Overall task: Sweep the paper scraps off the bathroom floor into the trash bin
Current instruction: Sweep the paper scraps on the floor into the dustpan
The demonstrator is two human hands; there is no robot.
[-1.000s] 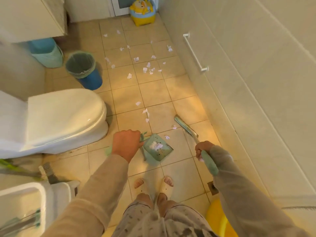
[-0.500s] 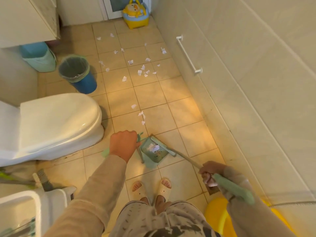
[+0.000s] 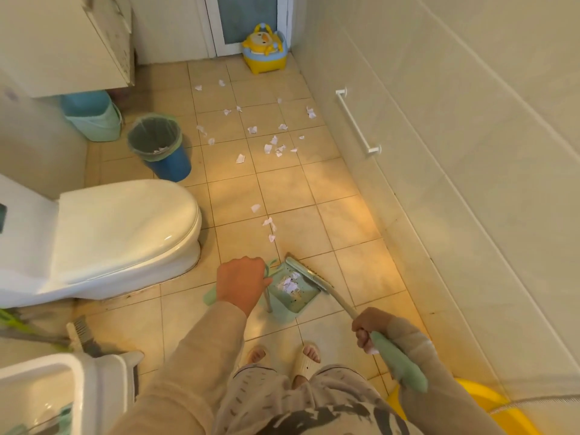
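Observation:
My left hand (image 3: 242, 282) grips the handle of a pale green dustpan (image 3: 290, 291) resting on the tiled floor just ahead of my feet; a few white paper scraps (image 3: 290, 284) lie inside it. My right hand (image 3: 367, 328) holds the green handle of a small broom (image 3: 309, 274), whose head lies across the dustpan's far edge. More paper scraps (image 3: 269, 229) trail away on the floor, with several scattered farther off (image 3: 276, 146). The blue trash bin (image 3: 161, 146) with a green liner stands beyond the toilet, at the left.
A white toilet (image 3: 103, 237) with its lid down fills the left side. A light blue bucket (image 3: 92, 116) sits under a cabinet. A yellow child's potty (image 3: 265, 53) stands by the far door. The tiled wall with a towel bar (image 3: 357, 120) runs along the right. A yellow basin (image 3: 489, 406) is behind my right arm.
The broom swept from out on the floor at the right back to the dustpan's mouth, pushing scraps in. My right hand pulled back toward me. The dustpan stayed put.

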